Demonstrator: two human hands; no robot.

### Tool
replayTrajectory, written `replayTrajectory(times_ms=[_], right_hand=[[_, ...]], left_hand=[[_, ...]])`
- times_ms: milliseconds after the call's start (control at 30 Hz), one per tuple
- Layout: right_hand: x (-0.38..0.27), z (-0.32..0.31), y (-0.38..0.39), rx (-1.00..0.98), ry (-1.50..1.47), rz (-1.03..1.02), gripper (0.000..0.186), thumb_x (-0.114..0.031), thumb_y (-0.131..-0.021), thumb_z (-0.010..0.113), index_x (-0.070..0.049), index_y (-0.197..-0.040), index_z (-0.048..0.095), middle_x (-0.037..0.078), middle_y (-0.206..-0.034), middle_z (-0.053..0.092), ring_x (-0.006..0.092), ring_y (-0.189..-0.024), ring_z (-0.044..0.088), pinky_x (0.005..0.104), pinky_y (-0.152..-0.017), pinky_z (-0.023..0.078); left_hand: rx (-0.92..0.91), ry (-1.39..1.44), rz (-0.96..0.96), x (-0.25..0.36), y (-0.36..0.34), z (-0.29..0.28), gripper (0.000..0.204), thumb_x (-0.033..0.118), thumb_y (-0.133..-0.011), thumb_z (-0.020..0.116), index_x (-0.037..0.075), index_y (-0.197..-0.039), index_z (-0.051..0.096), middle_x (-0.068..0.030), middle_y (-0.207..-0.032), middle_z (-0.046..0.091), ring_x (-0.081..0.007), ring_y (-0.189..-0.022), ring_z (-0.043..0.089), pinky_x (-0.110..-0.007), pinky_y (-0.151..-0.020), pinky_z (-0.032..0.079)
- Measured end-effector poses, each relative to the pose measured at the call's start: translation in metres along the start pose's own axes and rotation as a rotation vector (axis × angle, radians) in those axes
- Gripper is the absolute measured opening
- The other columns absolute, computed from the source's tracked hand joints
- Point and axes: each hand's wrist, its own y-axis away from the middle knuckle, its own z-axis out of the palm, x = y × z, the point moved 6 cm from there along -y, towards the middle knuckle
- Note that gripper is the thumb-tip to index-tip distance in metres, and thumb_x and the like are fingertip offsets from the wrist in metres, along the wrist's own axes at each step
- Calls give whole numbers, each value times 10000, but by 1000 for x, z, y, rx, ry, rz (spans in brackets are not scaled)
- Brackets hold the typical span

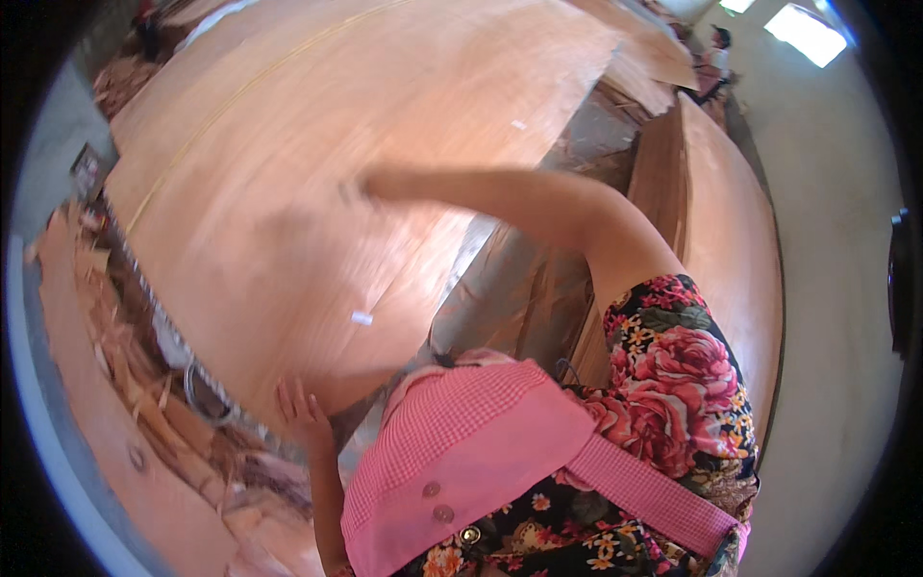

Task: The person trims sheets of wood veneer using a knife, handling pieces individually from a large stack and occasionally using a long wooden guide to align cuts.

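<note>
A large sheet of thin light-brown wood veneer spreads out before me, with a yellowish line curving along its far left part. My left hand lies at its near edge, fingers stretched and apart, holding nothing. Across the sheet reaches my right arm, its hand smeared by motion over the middle of the veneer. Whether those fingers grip anything is not clear. Between the two hands, a small white strip sits on the wood. Farther off, a second pale strip shows near the right edge.
To the right stands a tall stack of veneer sheets beside a pale wall. Torn veneer scraps heap along the left side. Another person is at the far right, near more wood sheets.
</note>
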Motion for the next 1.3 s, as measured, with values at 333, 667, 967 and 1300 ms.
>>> replayTrajectory(times_ms=[333, 667, 967, 1300], right_hand=[[-79, -91, -14, 898, 131, -288, 366, -161, -824, 446, -150, -1188, 487, 113, -1146, 529, 300, -1034, 505, 361, -870, 408], [-40, 99, -56, 546, 643, -666, 390, -132, -847, 452, -38, -1225, 433, 144, -1325, 347, 321, -1219, 323, 385, -975, 317], [-117, 115, -32, 252, 362, -705, 420, -222, -859, 470, -17, -1223, 433, 182, -1281, 396, 307, -1177, 381, 350, -957, 330], [-286, 349, 67, -558, -246, -794, 449, -280, -873, 480, -23, -1236, 416, 106, -1065, 560, 178, -899, 551, 298, -745, 437]], left_hand=[[94, 111, -425, -23, 173, -39, 308, 55, -797, 506, 88, -1100, 548, -174, -1222, 439, -343, -1121, 417, -427, -941, 335], [384, 995, -1685, 152, 407, 140, 381, 296, -763, 567, 78, -1075, 570, -183, -1001, 590, -319, -939, 558, -368, -810, 434], [-219, 319, -1877, 270, 506, 155, 290, 238, -829, 521, 126, -1094, 556, -166, -1048, 565, -277, -896, 556, -359, -766, 448], [1278, 259, -1880, 208, 715, -7, 398, 178, -779, 556, 12, -1138, 508, -116, -945, 616, -176, -816, 593, -288, -729, 469]])
